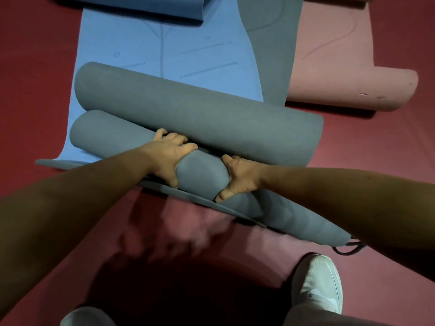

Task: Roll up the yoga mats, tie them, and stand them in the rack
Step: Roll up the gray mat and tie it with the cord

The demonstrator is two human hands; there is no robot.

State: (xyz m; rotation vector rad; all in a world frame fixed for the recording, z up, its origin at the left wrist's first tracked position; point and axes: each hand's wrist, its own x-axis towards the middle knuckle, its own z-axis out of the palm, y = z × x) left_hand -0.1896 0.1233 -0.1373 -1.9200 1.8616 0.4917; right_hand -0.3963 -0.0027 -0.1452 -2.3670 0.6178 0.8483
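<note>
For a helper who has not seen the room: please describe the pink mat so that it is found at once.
Look at the dark red floor. At its upper right, beside the flat grey foam mat, lies the pink foam yoga mat. It alone is pink, and its near end curls over.
</note>
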